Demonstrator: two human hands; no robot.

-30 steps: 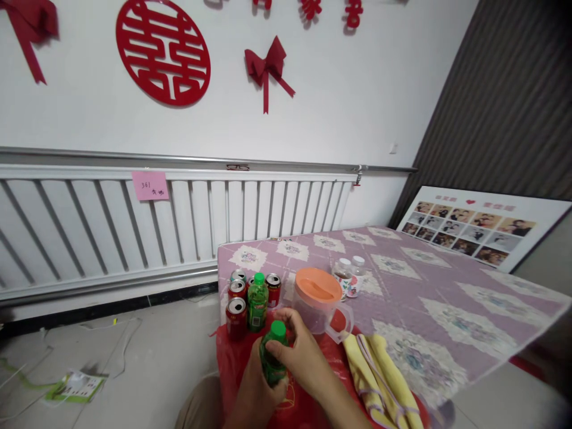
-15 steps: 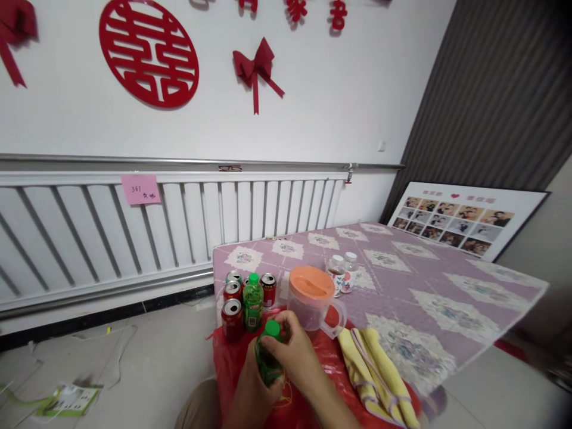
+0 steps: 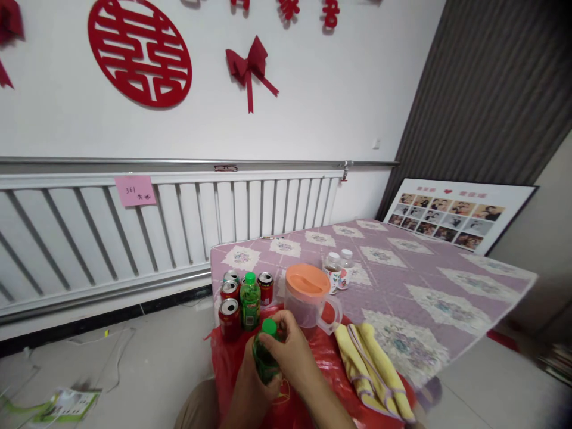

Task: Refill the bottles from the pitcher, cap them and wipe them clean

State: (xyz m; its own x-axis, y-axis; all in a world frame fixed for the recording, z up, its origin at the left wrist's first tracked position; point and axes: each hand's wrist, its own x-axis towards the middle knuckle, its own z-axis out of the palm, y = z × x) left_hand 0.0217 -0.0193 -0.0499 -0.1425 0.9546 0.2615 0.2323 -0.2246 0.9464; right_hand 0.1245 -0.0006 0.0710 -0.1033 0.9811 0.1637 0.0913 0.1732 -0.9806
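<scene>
A green plastic drink bottle (image 3: pixel 264 361) with a green cap stands upright between my hands, low in front of me. My left hand (image 3: pixel 255 381) wraps around its lower body. Just below the cap, my right hand (image 3: pixel 290 348) has its thumb and fingers closed about the bottle's upper part. Behind it and to the left, a second green bottle (image 3: pixel 251 304) is upright among several opened drink cans (image 3: pixel 229 319). To the right of that bottle is a clear plastic pitcher (image 3: pixel 304 310) with an orange lid. A folded yellow cloth (image 3: pixel 373 372) lies right of my right hand.
Red plastic sheeting (image 3: pixel 330 357) covers the near surface. Two small white-capped bottles (image 3: pixel 345 271) are on the purple patterned cover (image 3: pixel 397 283) behind the pitcher. A white radiator (image 3: pixel 187 229) runs along the wall; a photo board (image 3: pixel 465 214) leans at the right.
The whole view has shifted slightly, so everything appears a little further left. Both hands keep the same hold on the bottle.
</scene>
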